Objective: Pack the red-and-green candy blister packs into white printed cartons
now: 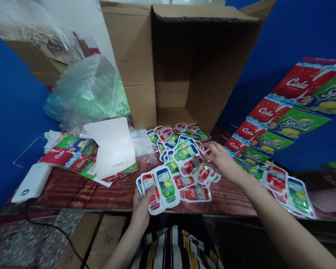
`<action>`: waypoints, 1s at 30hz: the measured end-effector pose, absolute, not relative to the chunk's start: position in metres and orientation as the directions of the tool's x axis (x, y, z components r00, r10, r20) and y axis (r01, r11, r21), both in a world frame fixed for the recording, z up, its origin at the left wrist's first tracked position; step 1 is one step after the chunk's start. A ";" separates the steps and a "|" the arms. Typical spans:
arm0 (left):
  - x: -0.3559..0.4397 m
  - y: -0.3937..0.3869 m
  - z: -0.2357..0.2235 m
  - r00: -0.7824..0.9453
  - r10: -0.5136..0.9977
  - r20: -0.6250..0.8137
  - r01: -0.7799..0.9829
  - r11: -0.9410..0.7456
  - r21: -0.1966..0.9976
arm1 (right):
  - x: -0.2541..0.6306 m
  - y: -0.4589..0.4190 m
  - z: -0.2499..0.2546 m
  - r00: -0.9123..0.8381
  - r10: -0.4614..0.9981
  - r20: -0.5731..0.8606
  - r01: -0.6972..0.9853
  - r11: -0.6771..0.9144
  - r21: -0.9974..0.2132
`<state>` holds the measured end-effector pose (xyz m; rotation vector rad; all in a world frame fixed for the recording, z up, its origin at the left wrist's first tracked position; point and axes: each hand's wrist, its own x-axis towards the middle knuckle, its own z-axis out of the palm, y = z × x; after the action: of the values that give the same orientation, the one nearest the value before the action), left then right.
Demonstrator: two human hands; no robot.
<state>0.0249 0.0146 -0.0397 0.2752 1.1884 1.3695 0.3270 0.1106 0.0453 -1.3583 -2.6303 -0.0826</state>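
My left hand (140, 209) is closed on a small fan of bottle-shaped packets (165, 185), with green Sprite and red Cola prints, at the table's front edge. My right hand (223, 161) is at the right side of a loose heap of the same packets (172, 141). Its fingers are bent round a slightly blurred red Cola packet (205, 175); part of the grip is hidden. Between the hands, more packets lie flat, among them a red Cola one (196, 193).
A large cardboard box (134, 67) lies open toward me behind the heap. Printed Cola and Sprite cartons (268, 123) are stacked at right, beside more packets (298, 194). At left are a white-lined carton (114, 149), clear plastic trays (84, 89) and a white device (33, 181).
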 end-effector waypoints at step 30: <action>0.024 0.012 -0.046 -0.227 0.861 -0.455 -0.556 0.269 0.786 | 0.308 0.186 0.037 -0.758 0.651 0.029 0.637 0.750 -0.177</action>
<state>0.0238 0.0116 -0.0457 0.3400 1.2012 1.3574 0.3081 0.1859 0.0371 -1.0535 -2.8550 0.2401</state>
